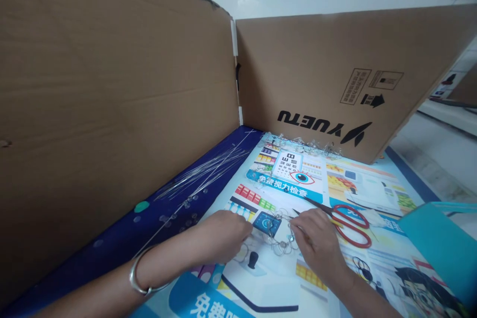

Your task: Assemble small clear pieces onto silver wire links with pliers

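My left hand, with a silver bangle on its wrist, rests on a printed poster with its fingers pinched on a thin clear wire. My right hand faces it, fingers pinched on the other side of a small looped wire-and-bead piece lying between the two hands. Red-handled scissors lie closed on the poster just right of my right hand.
A bundle of straight clear wires and loose clear beads lie on the dark blue strip at left. Finished clear wire pieces sit by the back cardboard wall. Another cardboard wall stands left. A teal box is right.
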